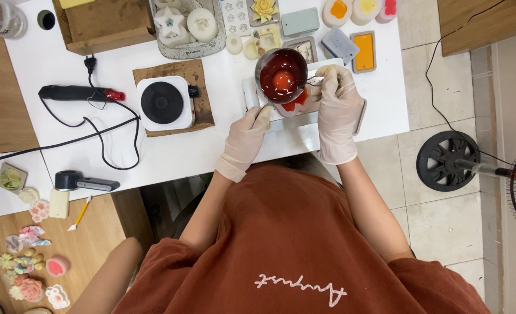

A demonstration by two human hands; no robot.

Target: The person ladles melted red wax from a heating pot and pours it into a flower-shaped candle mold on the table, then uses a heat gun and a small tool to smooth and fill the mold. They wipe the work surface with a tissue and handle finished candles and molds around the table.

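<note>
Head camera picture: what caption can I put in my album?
Gloved right hand tips a metal pot of red liquid over a mould steadied by the left hand.

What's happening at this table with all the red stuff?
A person in thin pale gloves tips a small metal pouring pot of red liquid over a mould on the white table. The right hand grips the pot's handle; the left hand rests at the mould's near edge. Some red already lies in the mould. A small white hotplate sits to the left, and filled moulds line the far edge.
</note>
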